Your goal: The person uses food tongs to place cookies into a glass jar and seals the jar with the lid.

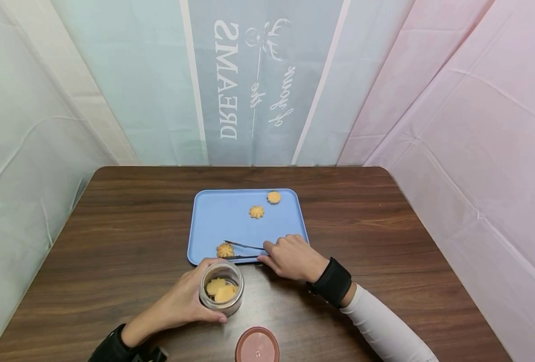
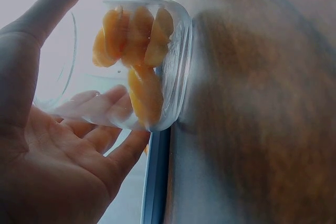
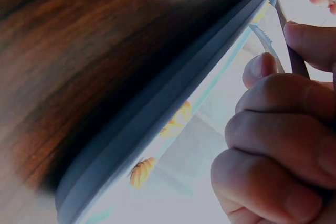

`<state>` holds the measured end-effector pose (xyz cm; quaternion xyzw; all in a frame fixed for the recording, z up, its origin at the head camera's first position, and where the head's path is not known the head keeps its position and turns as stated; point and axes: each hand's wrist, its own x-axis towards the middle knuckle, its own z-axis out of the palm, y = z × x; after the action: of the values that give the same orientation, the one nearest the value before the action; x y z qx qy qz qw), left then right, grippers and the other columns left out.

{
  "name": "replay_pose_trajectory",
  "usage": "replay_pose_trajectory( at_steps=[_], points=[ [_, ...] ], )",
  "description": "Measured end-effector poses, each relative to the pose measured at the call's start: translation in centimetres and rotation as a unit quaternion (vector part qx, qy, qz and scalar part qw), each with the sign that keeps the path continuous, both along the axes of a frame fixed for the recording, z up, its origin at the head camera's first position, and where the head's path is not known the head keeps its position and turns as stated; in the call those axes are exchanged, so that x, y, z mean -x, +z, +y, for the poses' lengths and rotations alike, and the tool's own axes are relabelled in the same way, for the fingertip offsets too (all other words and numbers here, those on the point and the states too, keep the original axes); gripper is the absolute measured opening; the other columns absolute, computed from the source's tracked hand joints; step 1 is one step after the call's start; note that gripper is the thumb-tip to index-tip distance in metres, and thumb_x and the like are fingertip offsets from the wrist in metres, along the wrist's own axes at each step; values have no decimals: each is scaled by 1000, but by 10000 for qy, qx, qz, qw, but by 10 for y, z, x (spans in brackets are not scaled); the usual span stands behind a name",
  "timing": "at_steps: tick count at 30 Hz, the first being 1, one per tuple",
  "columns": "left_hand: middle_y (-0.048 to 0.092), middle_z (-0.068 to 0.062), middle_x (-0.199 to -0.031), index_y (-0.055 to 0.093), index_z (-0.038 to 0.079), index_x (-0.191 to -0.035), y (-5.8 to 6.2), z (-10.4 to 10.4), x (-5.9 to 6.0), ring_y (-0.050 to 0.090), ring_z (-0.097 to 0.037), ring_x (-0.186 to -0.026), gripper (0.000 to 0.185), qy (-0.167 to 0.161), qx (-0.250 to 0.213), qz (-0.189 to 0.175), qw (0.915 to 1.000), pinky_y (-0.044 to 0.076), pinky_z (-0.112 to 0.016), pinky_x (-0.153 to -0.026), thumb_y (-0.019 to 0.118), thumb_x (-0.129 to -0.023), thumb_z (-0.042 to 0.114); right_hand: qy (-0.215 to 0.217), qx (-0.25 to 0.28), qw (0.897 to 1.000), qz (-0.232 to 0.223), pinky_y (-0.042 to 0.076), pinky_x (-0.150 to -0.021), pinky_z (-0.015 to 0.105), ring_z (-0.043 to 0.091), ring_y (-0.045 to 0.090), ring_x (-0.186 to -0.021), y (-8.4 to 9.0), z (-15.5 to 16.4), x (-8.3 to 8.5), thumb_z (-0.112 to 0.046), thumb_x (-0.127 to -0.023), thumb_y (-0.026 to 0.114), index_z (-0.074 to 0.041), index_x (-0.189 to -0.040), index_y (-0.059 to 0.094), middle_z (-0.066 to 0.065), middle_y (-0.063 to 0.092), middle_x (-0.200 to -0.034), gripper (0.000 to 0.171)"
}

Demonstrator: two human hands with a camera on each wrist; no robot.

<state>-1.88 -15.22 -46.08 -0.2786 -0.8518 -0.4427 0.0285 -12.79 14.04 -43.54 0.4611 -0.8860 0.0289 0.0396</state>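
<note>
L hand (image 1: 188, 296) curls round clear jar (image 1: 237, 303), jar cookies (image 1: 225, 293) overlapping, count unclear. R hand (image 1: 294, 257) grips tongs (image 1: 245, 246), handle end hidden, tips astride tray cookie (image 1: 225, 250) at blue tray's (image 1: 217, 216) 7 o'clock, contact unclear; two more cookies (image 1: 256, 211) approx. 1 o'clock. Lid (image 1: 257, 347) at jar's 5 o'clock, cut off by frame. Backdrop (image 1: 267, 151), 12 o'clock: "DREAMS", "the", "of your", flipped.

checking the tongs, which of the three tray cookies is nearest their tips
The near-edge cookie: it lies between the tips of the tongs, while the middle cookie and far-corner cookie lie apart.
</note>
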Motion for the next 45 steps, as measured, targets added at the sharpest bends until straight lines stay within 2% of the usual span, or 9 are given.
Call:
replay_pose_trajectory(
  at_steps=[16, 27, 36, 45],
  points=[
    [66, 2, -135, 50, 12, -144, 2, 0, 1, 67, -26, -120, 101, 23, -13, -90, 10000, 54, -39, -102, 103, -63, 38, 44, 219, 9997, -10, 34, -47, 28, 9, 41, -48, 2, 5, 1, -38, -107, 62, -18, -77, 53, -8, 37, -55, 37],
    [66, 1, -135, 50, 13, -144, 1, 1, 1, 67, -25, -120, 100, 9, -6, -16, 10000, 55, -39, -101, 103, -63, 39, 31, 287, 9996, 6, 30, -46, 27, 8, 38, -47, 7, 9, 1, -36, -108, 61, -19, -75, 47, -9, 33, -54, 40],
    [65, 2, -136, 50, 14, -144, -1, 1, 1, 67, -23, -119, 99, -16, -24, 188, 9998, 55, -38, -99, 103, -62, 37, -55, 351, 9993, 73, 18, -45, 23, 5, 33, -45, 23, 15, 2, -38, -108, 60, -19, -77, 46, -11, 27, -56, 40],
    [67, 1, -135, 50, 14, -143, 0, 1, 1, 67, -25, -118, 100, -28, -134, 87, 9999, 55, -37, -100, 103, -62, 35, -16, 516, 9976, 453, 13, -48, 25, 5, 23, -44, 46, 21, -7, -39, -107, 63, -18, -75, 41, -11, 21, -57, 44]
  ],
)
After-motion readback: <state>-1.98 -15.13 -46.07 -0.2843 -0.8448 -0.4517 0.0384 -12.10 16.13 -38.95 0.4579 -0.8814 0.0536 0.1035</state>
